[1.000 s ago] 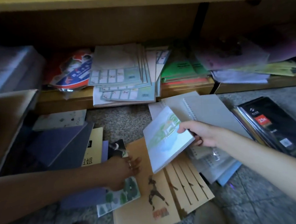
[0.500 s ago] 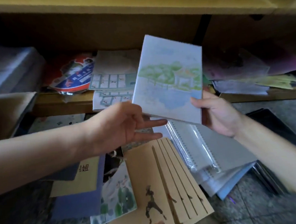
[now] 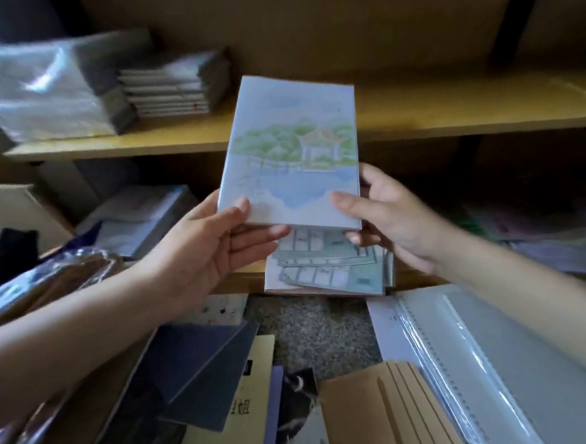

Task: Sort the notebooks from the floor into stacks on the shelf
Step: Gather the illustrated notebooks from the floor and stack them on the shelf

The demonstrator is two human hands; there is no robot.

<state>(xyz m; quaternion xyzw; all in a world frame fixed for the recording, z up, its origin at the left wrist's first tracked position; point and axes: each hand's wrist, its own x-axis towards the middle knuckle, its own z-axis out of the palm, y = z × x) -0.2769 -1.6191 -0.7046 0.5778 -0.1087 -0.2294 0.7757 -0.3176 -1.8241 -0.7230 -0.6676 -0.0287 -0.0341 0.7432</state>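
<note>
A smooth wooden shelf [image 3: 450, 116] is seen behind. A flat, rectangular paper notebook [image 3: 291, 153] with a pastel pavilion drawing is held upright before its edge, long axis vertical, cover facing the camera. Its lower corners are pinched by the left hand [image 3: 211, 251] and right hand [image 3: 387, 223], each grip closed on it.

Wooden shelf unit [image 3: 450, 121], tan boards, plain brown back panel [image 3: 324, 24]. Dark upright divider [image 3: 509, 16] at upper right. Lower compartment in deep shadow. Floor [image 3: 319, 333] speckled grey, stone-like. Light dim and soft, brightest along the upper board's front edge.
</note>
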